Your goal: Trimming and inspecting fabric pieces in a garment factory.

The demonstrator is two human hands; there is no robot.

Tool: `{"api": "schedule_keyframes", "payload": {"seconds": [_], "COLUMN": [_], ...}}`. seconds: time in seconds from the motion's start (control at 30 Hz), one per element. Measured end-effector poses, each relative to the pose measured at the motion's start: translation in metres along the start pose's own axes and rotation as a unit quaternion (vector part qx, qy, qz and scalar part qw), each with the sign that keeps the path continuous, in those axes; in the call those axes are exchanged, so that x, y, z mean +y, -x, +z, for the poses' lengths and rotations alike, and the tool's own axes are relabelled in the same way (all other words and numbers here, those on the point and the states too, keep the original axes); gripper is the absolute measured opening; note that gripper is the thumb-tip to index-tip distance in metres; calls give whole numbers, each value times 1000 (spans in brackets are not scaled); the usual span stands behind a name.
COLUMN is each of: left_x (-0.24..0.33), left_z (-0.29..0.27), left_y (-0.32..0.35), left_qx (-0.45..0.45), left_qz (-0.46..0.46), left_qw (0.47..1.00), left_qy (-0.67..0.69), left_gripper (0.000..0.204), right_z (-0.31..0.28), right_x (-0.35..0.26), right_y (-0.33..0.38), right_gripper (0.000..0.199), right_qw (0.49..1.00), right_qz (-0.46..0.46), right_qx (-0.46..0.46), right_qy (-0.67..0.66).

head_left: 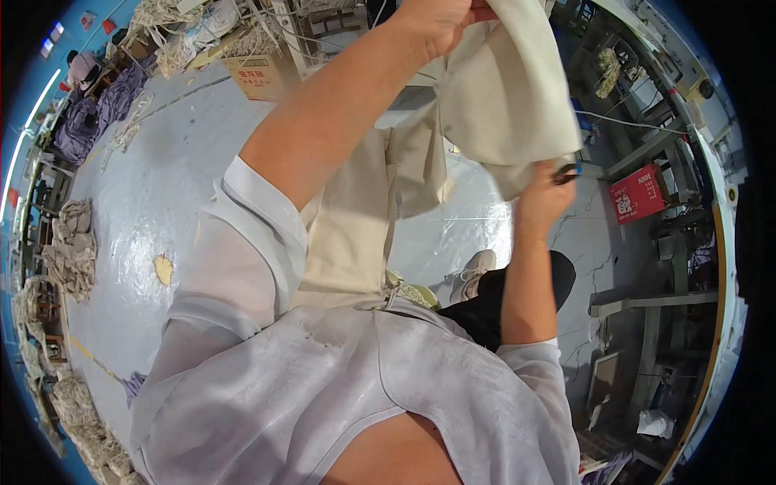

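A cream cloth garment (509, 97) hangs raised in front of me, and more of its cloth drapes down across my lap. Its full shape cannot be made out. At the top edge of the view, my left hand (453, 23) is closed on the upper part of this cloth, with some fingers hidden behind it. My right hand (546, 198) is closed beside the garment's lower hanging edge, at its right side. A small black tool with a blue end (567, 173) sticks out of that hand; its kind is mostly hidden. The fingers also seem to touch the cloth edge.
A red box (637, 194) stands under the worktable frame (663, 303) on the right. Ahead is a cardboard box (259, 77) beside piled fabric strips. Heaps of beige cloth (71, 250) and purple cloth (101, 113) line the left side. Another person (82, 71) sits far left.
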State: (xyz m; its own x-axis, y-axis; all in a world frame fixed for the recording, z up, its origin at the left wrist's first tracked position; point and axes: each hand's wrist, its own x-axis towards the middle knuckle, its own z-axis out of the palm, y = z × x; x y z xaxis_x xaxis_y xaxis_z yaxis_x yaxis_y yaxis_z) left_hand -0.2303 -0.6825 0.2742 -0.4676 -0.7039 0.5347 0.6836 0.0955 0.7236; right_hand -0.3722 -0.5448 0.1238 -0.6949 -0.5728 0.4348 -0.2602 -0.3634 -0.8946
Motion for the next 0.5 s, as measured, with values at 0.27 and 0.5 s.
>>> {"api": "schedule_keyframes", "payload": {"seconds": [0.27,0.5], "left_x": [-32,-168], "left_z": [-17,-81], "left_y": [11,90], "left_qx": [111,194], "left_qz": [-96,-178], "left_qw": [989,906], "left_qy": [31,-332], "left_gripper": [19,50], "right_z": [-73,-57], "right_x": [-93,-184], "right_y": [-109,-137], "right_gripper": [25,26], "right_qw": [970,968], "right_qz": [-11,-93], "right_qx": [51,6], "right_qy": [-239,-233]}}
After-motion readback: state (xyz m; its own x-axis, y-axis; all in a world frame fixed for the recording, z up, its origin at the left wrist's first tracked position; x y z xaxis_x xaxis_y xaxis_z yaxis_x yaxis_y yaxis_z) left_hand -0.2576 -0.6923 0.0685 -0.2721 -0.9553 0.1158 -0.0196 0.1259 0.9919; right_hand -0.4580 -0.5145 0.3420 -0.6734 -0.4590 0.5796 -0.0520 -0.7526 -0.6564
